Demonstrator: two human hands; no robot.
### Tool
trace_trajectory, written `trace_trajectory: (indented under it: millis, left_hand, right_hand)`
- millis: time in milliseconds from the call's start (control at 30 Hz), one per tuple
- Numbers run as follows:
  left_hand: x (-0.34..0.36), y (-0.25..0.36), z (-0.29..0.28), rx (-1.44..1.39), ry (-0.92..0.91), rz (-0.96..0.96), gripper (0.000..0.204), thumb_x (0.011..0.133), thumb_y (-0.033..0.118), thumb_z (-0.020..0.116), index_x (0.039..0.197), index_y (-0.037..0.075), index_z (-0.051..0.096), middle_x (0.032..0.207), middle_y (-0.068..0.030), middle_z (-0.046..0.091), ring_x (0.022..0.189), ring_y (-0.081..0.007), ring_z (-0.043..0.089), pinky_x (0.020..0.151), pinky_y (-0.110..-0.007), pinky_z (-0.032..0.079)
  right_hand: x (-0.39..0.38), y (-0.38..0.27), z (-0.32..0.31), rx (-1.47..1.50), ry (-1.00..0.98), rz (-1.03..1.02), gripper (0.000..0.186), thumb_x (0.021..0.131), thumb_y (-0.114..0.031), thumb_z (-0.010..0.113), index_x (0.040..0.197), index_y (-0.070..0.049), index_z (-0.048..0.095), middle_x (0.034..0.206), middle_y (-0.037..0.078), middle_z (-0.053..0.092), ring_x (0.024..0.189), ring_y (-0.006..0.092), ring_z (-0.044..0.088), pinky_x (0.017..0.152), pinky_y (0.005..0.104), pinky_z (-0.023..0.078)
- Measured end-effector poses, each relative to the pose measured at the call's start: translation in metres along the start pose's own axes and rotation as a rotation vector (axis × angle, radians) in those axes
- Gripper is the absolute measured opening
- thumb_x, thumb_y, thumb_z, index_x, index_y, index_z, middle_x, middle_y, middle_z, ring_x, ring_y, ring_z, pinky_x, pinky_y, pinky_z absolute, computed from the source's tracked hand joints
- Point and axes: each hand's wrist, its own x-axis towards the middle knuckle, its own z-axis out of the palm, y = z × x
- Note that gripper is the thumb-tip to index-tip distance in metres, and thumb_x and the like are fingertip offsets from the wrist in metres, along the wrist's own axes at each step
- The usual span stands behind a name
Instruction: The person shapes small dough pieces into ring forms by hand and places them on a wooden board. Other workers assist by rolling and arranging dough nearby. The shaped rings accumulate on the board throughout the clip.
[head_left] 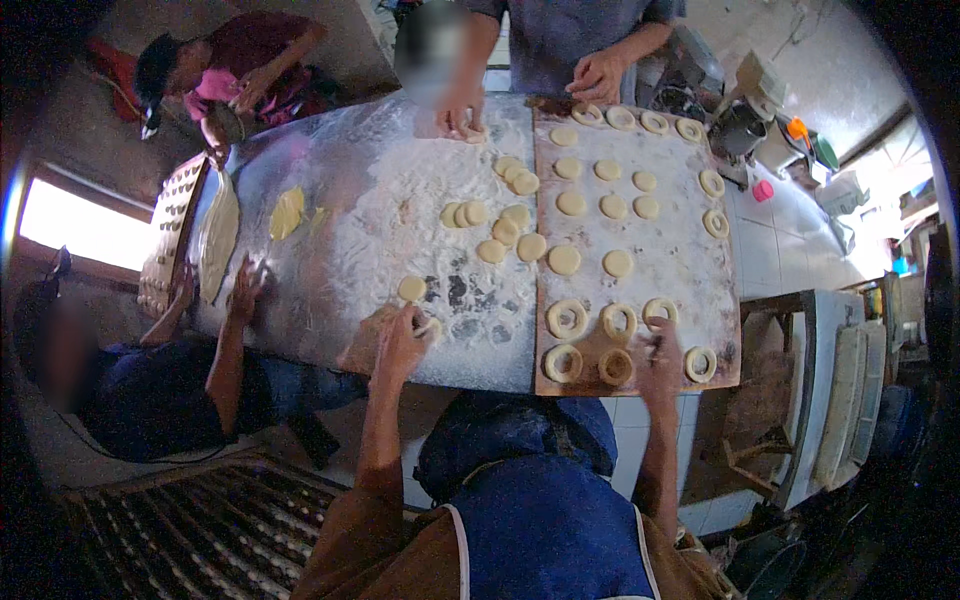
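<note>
My left hand [402,342] is at the floured table's near edge, its fingers closed at a pale piece of dough [431,329], partly hidden by them. Just beyond it lies a flat dough disc [411,289]. Over the near right part of the wooden board [640,285] is my right hand [660,352], its fingers blurred. They reach down beside a dough ring [660,311]; whether they hold anything is not visible. Several more rings, such as one dough ring [568,319], lie in rows nearby. Farther up the board sit flat dough discs [607,170].
Overlapping dough discs [464,214] lie on the floured metal table [350,200]. Across it a person's hand [462,120] touches the flour. At the left are a long dough strip [219,235], a yellow lump [287,213], a tray of small pieces [165,240] and two more people.
</note>
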Motion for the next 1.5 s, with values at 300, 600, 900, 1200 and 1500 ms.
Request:
trace_trajectory:
  millis: [300, 600, 900, 1200, 1500]
  left_hand:
    - [-0.025, 0.019, -0.004, -0.971, 0.122, -0.179, 0.026, 0.084, 0.014, 0.07, 0.105, -0.001, 0.068, 0.097, -0.0077, 0.069, 0.09, -0.0152, 0.062, 0.083, -0.03, 0.05]
    - [-0.03, -0.039, 0.01, -0.952, 0.227, -0.129, 0.03, 0.081, 0.024, 0.074, 0.102, 0.002, 0.069, 0.099, -0.0123, 0.069, 0.091, -0.0236, 0.064, 0.088, -0.034, 0.05]
    - [-0.035, -0.072, 0.01, -2.023, -0.026, -0.097, 0.035, 0.082, 0.005, 0.069, 0.111, 0.007, 0.05, 0.106, -0.0066, 0.058, 0.097, -0.0175, 0.055, 0.085, -0.032, 0.047]
    - [0.012, -0.055, 0.067, -1.864, 0.038, -0.204, 0.027, 0.084, 0.013, 0.061, 0.11, 0.007, 0.056, 0.094, -0.0056, 0.059, 0.078, -0.0162, 0.058, 0.061, -0.032, 0.05]
    - [0.028, 0.017, 0.056, -1.997, -0.278, -0.215, 0.018, 0.098, 0.022, 0.043, 0.103, 0.008, 0.053, 0.08, -0.0001, 0.05, 0.074, -0.0129, 0.053, 0.067, -0.031, 0.048]
  right_hand:
    - [-0.01, -0.141, 0.172, 0.436, -0.553, -0.112, 0.03, 0.082, -0.015, 0.075, 0.107, 0.0, 0.069, 0.095, 0.015, 0.071, 0.083, 0.0185, 0.068, 0.077, 0.0305, 0.054]
    - [-0.032, -0.171, 0.231, 0.562, -0.528, -0.156, 0.034, 0.076, 0.01, 0.064, 0.11, 0.003, 0.059, 0.094, 0.011, 0.065, 0.085, 0.0197, 0.064, 0.075, 0.0315, 0.054]
    - [-0.039, -0.199, 0.255, 0.745, -0.779, -0.02, 0.06, 0.073, -0.011, 0.064, 0.129, -0.003, 0.044, 0.09, 0.009, 0.059, 0.074, 0.0159, 0.059, 0.064, 0.0263, 0.052]
    - [-0.025, -0.132, 0.257, 0.92, -0.179, 0.319, 0.037, 0.101, -0.035, 0.04, 0.09, -0.005, 0.059, 0.088, 0.005, 0.062, 0.073, 0.0179, 0.058, 0.069, 0.0348, 0.05]
    - [-0.019, -0.143, 0.225, 0.537, -0.034, 0.205, 0.041, 0.101, -0.029, 0.042, 0.087, 0.003, 0.063, 0.072, 0.017, 0.062, 0.066, 0.0301, 0.056, 0.07, 0.0411, 0.047]
